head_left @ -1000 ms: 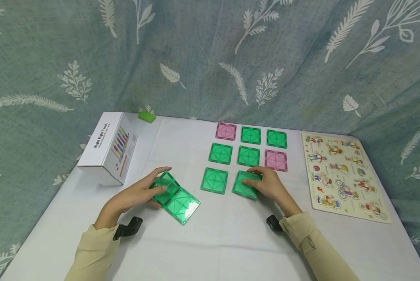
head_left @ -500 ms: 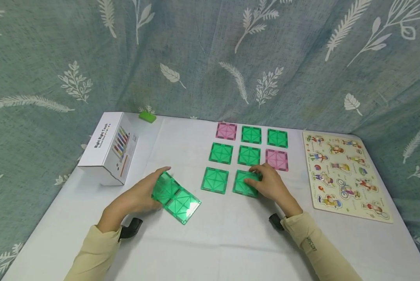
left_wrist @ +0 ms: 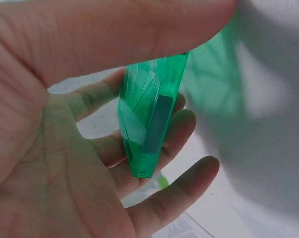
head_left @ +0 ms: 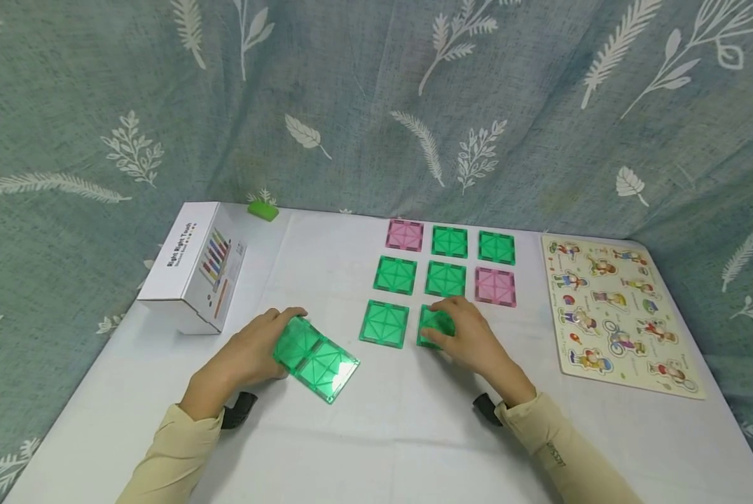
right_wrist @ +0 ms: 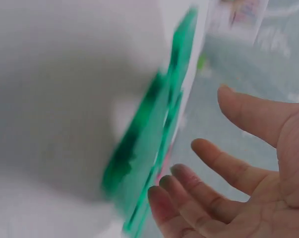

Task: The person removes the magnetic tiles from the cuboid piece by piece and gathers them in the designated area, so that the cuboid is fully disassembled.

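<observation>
My left hand (head_left: 246,357) holds green translucent magnetic tiles (head_left: 327,369), joined edge to edge and slanting toward the front right. In the left wrist view, the thumb lies across the near side of a tile (left_wrist: 142,119), with fingers behind it. My right hand (head_left: 471,339) hovers over a green tile (head_left: 430,330) in the front row and partly covers it. Its fingers (right_wrist: 216,206) are relaxed and apart from the blurred green tiles (right_wrist: 142,139) in the right wrist view. Left of that tile lies another green one (head_left: 384,324).
Behind are two rows of tiles, green (head_left: 445,278) with a pink one (head_left: 404,235) at back left and another pink tile (head_left: 495,287) at middle right. A white box (head_left: 190,266) stands left, a green block (head_left: 263,211) behind it. A picture puzzle board (head_left: 616,315) lies right.
The tile under my right hand has settled flat in the front row, and the hand has let it go, shifting slightly left. My left hand still holds its tiles, nearly in place.
</observation>
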`<state>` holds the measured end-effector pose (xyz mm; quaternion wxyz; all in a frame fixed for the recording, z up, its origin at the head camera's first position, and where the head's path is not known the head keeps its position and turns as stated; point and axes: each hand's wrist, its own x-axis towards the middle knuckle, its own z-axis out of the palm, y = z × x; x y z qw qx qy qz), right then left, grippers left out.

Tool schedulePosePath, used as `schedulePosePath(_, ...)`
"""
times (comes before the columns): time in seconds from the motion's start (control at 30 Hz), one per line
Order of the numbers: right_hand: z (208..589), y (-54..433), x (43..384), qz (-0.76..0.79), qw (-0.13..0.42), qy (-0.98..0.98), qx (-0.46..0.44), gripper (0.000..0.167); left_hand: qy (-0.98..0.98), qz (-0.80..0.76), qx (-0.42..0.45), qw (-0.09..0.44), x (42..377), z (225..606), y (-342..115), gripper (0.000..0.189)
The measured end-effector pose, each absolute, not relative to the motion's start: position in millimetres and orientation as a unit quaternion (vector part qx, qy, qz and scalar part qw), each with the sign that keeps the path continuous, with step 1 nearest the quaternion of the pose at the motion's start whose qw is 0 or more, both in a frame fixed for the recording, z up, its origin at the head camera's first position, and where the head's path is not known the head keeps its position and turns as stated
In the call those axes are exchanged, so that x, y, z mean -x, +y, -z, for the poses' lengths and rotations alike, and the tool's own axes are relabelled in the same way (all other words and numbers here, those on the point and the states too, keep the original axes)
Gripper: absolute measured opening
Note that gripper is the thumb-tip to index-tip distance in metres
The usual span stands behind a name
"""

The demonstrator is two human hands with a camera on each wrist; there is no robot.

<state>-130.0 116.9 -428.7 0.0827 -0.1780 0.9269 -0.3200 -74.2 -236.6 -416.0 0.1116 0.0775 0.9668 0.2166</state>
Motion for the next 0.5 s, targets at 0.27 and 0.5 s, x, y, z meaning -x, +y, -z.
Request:
schedulePosePath(0.27,432,72,89,0.329,0.099,0.901,0.265,0.049,0.963,-0.238,-0.093,0.085,72,417,-236,0.094)
schedulePosePath(0.5,441,45,76,0.27,0.107,0.908,0.304,0.073,0.959,-0.249,-0.109,0.081,68,425,-233,0.092)
